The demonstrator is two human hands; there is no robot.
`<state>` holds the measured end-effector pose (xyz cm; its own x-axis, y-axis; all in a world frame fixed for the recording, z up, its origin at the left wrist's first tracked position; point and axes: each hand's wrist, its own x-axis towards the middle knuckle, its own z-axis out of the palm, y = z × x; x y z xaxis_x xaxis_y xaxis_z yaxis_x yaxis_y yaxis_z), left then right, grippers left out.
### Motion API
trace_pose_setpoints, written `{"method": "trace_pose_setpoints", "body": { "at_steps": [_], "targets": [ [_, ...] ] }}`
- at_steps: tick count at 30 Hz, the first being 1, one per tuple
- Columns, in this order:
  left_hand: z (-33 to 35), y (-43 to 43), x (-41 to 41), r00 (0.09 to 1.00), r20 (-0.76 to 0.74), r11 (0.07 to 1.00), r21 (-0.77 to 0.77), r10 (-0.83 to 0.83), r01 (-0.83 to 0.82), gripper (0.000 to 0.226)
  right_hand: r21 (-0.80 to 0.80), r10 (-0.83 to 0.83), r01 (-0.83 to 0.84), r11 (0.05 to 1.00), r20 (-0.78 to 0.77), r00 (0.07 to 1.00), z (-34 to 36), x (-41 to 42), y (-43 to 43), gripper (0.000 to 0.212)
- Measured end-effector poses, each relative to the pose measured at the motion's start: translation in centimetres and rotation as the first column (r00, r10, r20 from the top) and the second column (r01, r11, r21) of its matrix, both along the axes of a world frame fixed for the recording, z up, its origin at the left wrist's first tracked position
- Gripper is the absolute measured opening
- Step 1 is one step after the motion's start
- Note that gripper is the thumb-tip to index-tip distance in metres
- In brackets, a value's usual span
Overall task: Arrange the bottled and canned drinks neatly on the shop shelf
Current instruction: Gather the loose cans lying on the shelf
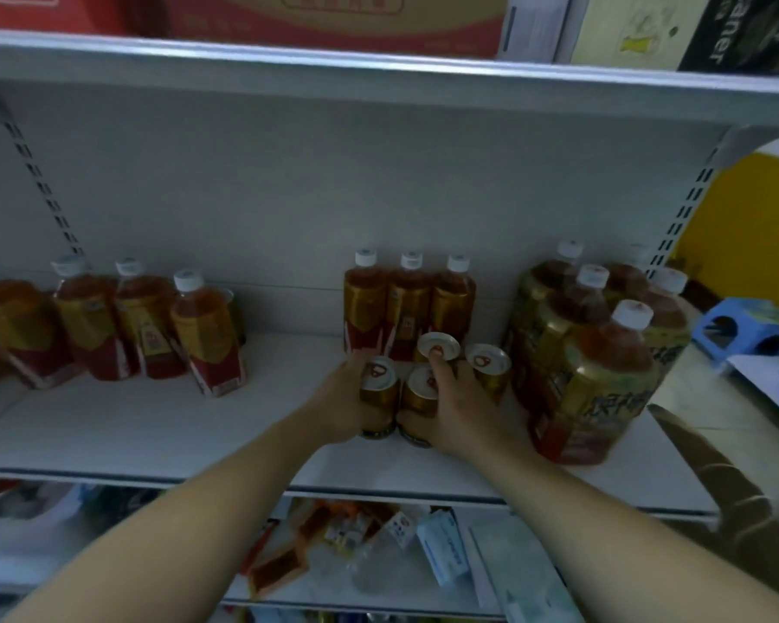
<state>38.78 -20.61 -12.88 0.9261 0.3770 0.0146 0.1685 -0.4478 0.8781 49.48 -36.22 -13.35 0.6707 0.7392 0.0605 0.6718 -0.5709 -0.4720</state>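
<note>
Shelf: the white middle shelf (pixel 154 433) carries all the drinks; your two bare forearms reach in over its front edge.
Cans: four gold cans stand upright in a tight two-by-two cluster near the middle of the shelf, lids and pull tabs facing up.
Left hand: your left hand (pixel 338 406) wraps the front-left can (pixel 378 388) from its left side, fingers curled round the body.
Right hand: your right hand (pixel 459 411) clamps the front-right can (pixel 421 388), thumb across its front and palm against its right side; one fingertip lies on the lid of the rear-left can (pixel 439 346).
Front pair: the two front cans touch side to side between your hands.
Rear-right can: the rear-right can (pixel 489 361) stands just beside your right hand; you cannot tell whether the hand touches it.
Small bottles: three white-capped tea bottles (pixel 409 303) stand upright in a row at the back panel, directly behind the cans.
Left bottles: a looser group of similar bottles (pixel 122 321) stands well apart to the left and appears to lean in this wide-angle view.
Large bottles: a wrapped pack of large bottles (pixel 603 353) stands just right of the cans, near your right wrist.
Upper shelf: cartons (pixel 333 20) sit above.
Lower shelf: mixed packets (pixel 378 546) lie below.
Side: a blue stool (pixel 747 328) stands to the right of the shelving.
</note>
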Motion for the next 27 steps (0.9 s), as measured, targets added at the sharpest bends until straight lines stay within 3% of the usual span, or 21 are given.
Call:
{"method": "trace_pose_setpoints", "body": {
  "at_steps": [3,7,12,18,27],
  "targets": [
    [-0.9,0.3,-1.8,0.995,-0.034,0.995,0.029,0.098,-0.097,0.086,0.123,-0.015,0.025,0.992,-0.081,0.997,-0.5,-0.3,0.0,0.100],
    [-1.5,2.3,-5.5,0.976,-0.105,0.979,0.100,0.189,-0.179,0.101,0.215,0.058,-0.043,0.976,-0.063,0.996,-0.4,-1.9,1.2,0.091],
    [-0.4,6.0,-11.1,0.966,-0.126,0.969,0.134,0.226,-0.209,0.097,0.158,0.180,-0.169,0.973,-0.055,0.982,0.4,-6.5,7.4,0.089],
    [1.1,14.1,-22.5,0.912,-0.120,0.911,0.186,0.392,-0.367,0.096,0.144,0.290,-0.271,0.952,-0.132,0.948,1.4,-15.0,17.8,0.088],
    [2.0,24.6,-33.2,0.868,-0.057,0.863,0.161,0.493,-0.479,0.084,0.138,0.248,-0.223,0.965,-0.209,0.946,0.5,-24.8,28.1,0.093]
  ]
}}
